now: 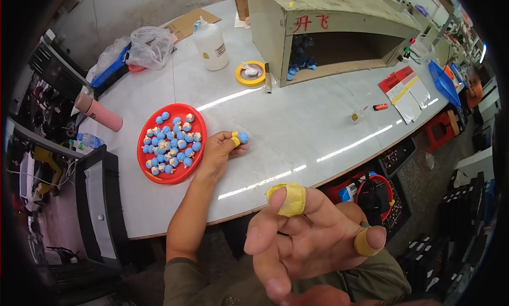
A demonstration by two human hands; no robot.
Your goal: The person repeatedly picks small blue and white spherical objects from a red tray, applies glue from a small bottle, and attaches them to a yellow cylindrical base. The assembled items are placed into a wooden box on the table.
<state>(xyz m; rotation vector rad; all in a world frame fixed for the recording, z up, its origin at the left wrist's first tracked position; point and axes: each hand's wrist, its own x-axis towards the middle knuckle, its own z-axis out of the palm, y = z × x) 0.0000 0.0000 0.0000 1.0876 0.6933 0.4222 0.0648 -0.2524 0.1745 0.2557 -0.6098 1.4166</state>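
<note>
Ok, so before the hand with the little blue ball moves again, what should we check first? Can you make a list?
1. Left hand has the blue ball pinched at its fingertips: ok.
2. Ball clear of the red plate: ok, it sits over the bare white table.
3. Yellow tape on the left hand's fingertip beside the ball: ok.
4. Right hand free: ok, open and raised near the camera, holding nothing, with yellow tape on two fingers.
5. Plate safely on the table: ok, it lies back from the edge.
6. Ball finished or undamaged: cannot tell, too small.
</note>
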